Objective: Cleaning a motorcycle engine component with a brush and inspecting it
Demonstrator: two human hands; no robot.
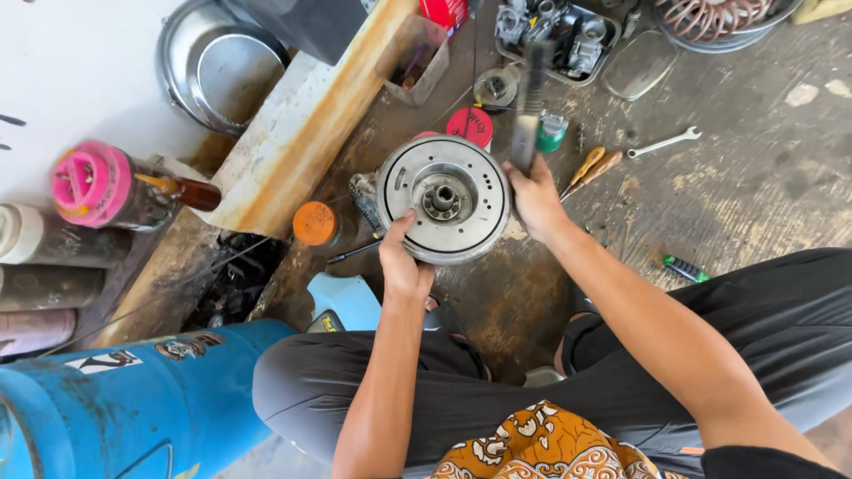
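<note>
A round metal disc-shaped engine part [444,198] with a toothed hub at its centre is held up over the dirty floor. My left hand [404,262] grips its lower left rim, thumb on the face. My right hand [535,197] is at the part's right rim and holds a long dark tool [529,111], blurred, pointing away from me. My knees in dark trousers are below.
An orange-capped jar [317,223], a red lid [469,126], two wooden-handled screwdrivers [593,167], a spanner [666,142] and a green-handled tool [685,268] lie on the floor. A blue drum [133,408], a steel bowl [222,66], pink-capped bottle [98,186] and a parts tray [559,35] surround.
</note>
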